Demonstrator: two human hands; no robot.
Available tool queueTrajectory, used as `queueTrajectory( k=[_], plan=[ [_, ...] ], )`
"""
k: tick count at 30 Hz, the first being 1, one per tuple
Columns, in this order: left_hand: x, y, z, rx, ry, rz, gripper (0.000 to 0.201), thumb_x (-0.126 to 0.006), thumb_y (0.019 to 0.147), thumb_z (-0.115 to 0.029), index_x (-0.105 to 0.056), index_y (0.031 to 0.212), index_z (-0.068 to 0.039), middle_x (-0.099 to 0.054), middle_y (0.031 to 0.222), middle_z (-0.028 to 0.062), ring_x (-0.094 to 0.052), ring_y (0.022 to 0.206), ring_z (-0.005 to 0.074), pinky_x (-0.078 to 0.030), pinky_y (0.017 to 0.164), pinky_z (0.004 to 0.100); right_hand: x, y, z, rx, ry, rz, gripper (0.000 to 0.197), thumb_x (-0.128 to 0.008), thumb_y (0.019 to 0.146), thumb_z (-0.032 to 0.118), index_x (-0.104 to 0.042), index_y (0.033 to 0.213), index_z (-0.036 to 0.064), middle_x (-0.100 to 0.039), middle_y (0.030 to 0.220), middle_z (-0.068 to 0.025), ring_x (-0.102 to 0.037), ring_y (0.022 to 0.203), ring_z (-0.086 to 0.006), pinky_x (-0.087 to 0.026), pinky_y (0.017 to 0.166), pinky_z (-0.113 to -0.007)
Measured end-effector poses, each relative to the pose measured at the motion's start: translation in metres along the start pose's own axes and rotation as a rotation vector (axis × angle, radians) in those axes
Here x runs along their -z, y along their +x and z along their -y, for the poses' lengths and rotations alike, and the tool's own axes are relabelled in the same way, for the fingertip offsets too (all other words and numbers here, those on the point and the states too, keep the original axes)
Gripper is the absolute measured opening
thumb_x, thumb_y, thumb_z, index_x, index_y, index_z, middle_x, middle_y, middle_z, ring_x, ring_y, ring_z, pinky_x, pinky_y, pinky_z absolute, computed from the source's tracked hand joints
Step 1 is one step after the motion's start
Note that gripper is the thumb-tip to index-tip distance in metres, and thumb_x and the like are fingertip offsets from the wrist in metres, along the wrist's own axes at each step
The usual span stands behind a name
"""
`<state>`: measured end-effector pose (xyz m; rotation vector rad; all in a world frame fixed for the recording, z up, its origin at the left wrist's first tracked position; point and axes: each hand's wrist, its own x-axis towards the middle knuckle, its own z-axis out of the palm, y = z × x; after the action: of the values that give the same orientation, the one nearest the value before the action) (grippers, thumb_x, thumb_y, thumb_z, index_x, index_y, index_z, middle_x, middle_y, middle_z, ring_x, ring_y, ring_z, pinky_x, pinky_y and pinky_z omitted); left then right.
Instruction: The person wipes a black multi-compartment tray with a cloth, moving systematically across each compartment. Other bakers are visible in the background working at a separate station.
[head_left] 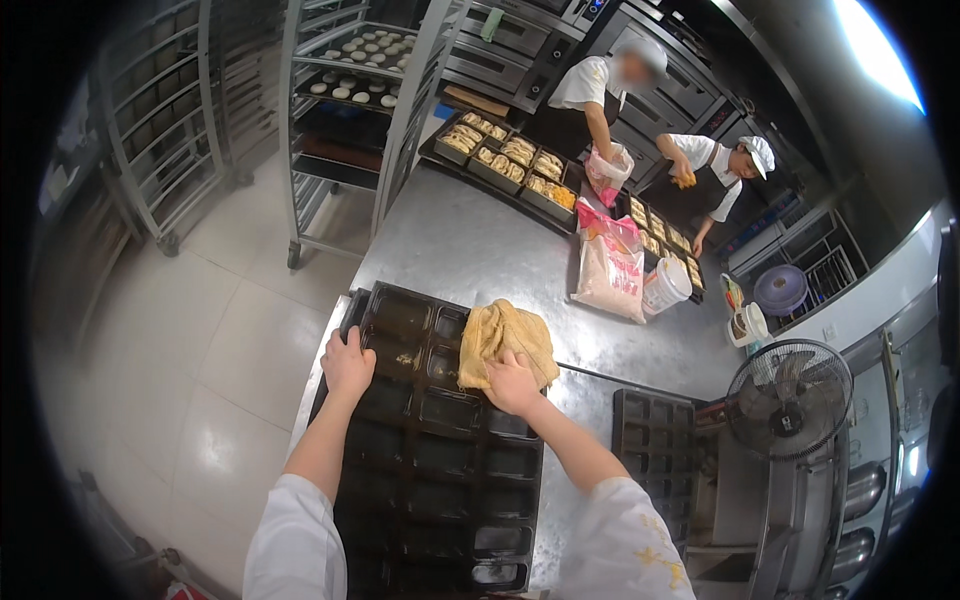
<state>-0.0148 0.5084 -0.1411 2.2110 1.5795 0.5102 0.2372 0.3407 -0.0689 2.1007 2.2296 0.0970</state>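
A dark baking tray (pixel 465 455) with rows of rectangular moulds lies in front of me on the steel table. My left hand (pixel 348 362) grips its far left rim, fingers over the edge. Under my right hand (pixel 513 383) is a crumpled yellowish cloth (pixel 508 335), spread over the moulds at the tray's far right corner; my fingers press into its folds. Light crumbs show in a few moulds near the left hand. Some moulds under the cloth are hidden.
Across the steel table (pixel 440 240), two co-workers stand by loaf tins (pixel 500 160) of filled dough. A pink-and-white bag (pixel 610 265) and a white bucket (pixel 667 285) stand nearby. A rack (pixel 385 150) is at the far left, a fan (pixel 788 400) at the right, beside another mould tray (pixel 655 440).
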Motion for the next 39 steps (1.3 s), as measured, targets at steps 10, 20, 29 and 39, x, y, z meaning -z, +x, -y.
queueTrajectory(
  k=[10, 20, 29, 39],
  plan=[
    [0.009, -0.003, -0.001, -0.011, -0.057, -0.045, 0.043, -0.055, 0.076, -0.024, -0.050, 0.116, -0.009, -0.046, 0.121, 0.0226, -0.049, 0.108, 0.0383, -0.042, 0.084, 0.0519, 0.000, 0.006, 0.013, -0.095, 0.122, 0.021, 0.027, -0.052, 0.082, 0.026, -0.064, 0.100, 0.0090, -0.065, 0.095, -0.0065, -0.049, 0.102, -0.0261, -0.034, 0.088, -0.040],
    [0.004, -0.003, 0.005, 0.000, -0.032, -0.087, 0.043, -0.055, 0.077, -0.024, -0.049, 0.116, -0.007, -0.049, 0.117, 0.0214, -0.050, 0.106, 0.0373, -0.044, 0.081, 0.0506, 0.036, -0.100, -0.106, -0.831, 0.513, -0.004, 0.046, -0.057, 0.085, 0.042, -0.064, 0.089, -0.0035, -0.065, 0.074, -0.0156, -0.064, 0.069, -0.0245, -0.048, 0.062, -0.038],
    [0.006, -0.002, 0.008, 0.013, 0.002, -0.078, 0.043, -0.054, 0.078, -0.022, -0.048, 0.118, -0.007, -0.049, 0.115, 0.0204, -0.052, 0.103, 0.0364, -0.045, 0.081, 0.0497, 0.058, -0.149, -0.116, -1.017, 1.272, -0.402, 0.039, -0.060, 0.086, 0.027, -0.056, 0.112, -0.0023, -0.063, 0.093, -0.0068, -0.059, 0.081, -0.0154, -0.048, 0.070, -0.029],
    [0.006, 0.001, -0.003, -0.012, -0.065, -0.048, 0.043, -0.054, 0.077, -0.023, -0.049, 0.117, -0.007, -0.049, 0.117, 0.0211, -0.051, 0.105, 0.0372, -0.044, 0.082, 0.0505, 0.000, -0.005, -0.027, -0.686, 1.251, -0.358, 0.027, -0.053, 0.092, 0.026, -0.061, 0.103, 0.0031, -0.061, 0.090, -0.0029, -0.054, 0.085, -0.0119, -0.043, 0.077, -0.029]
  ],
)
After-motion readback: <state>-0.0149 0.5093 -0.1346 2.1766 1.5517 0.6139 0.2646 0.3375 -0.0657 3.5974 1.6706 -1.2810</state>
